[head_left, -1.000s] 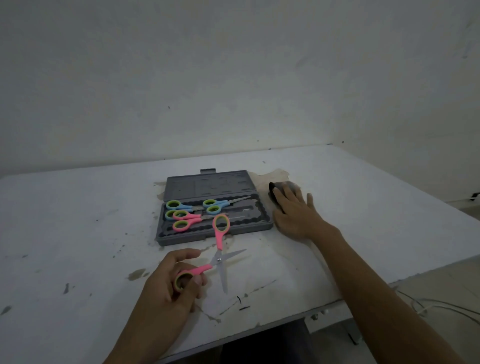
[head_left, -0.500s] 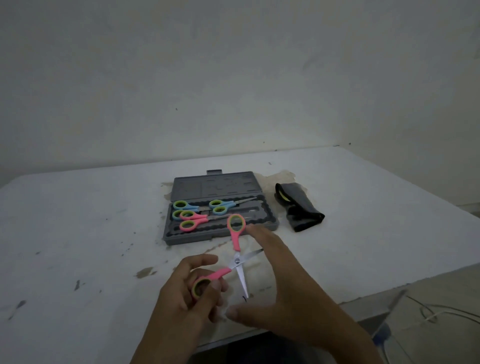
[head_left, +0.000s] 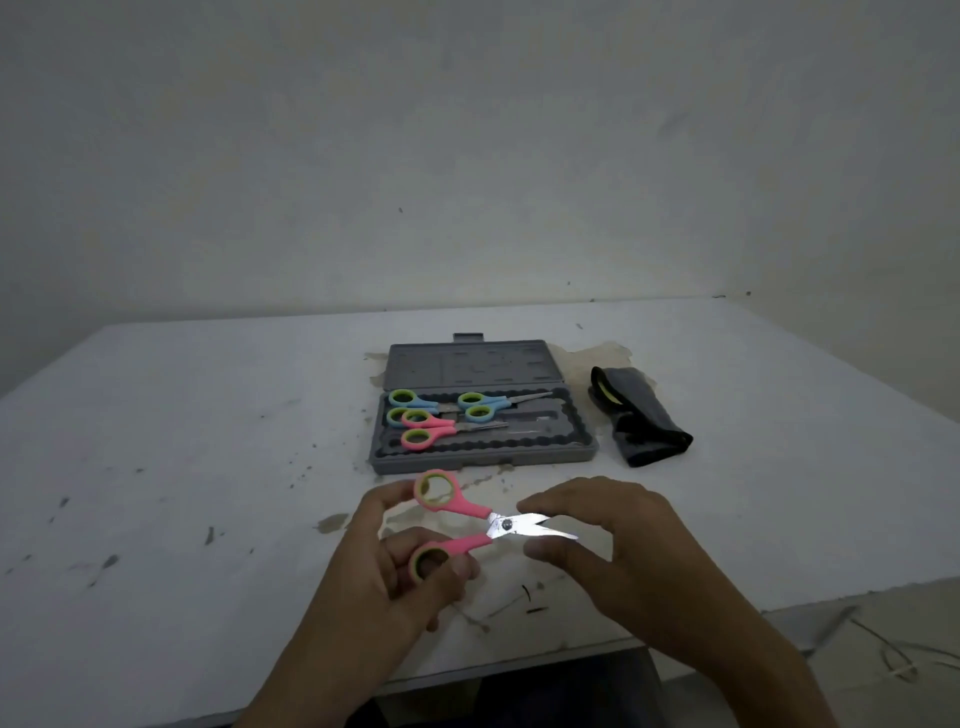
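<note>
Head view: low in the centre of the frame, the left hand grips the pink-handled metal scissors by their rings, slightly open, above the white stained surface. The right hand pinches the blades. The open grey plastic case lies just beyond, with a black folded pouch to its right.

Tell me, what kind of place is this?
Probably a plain workroom: a stained white table against a bare wall, a grey case of small scissors open on it, and pink scissors in the left hand.
</note>
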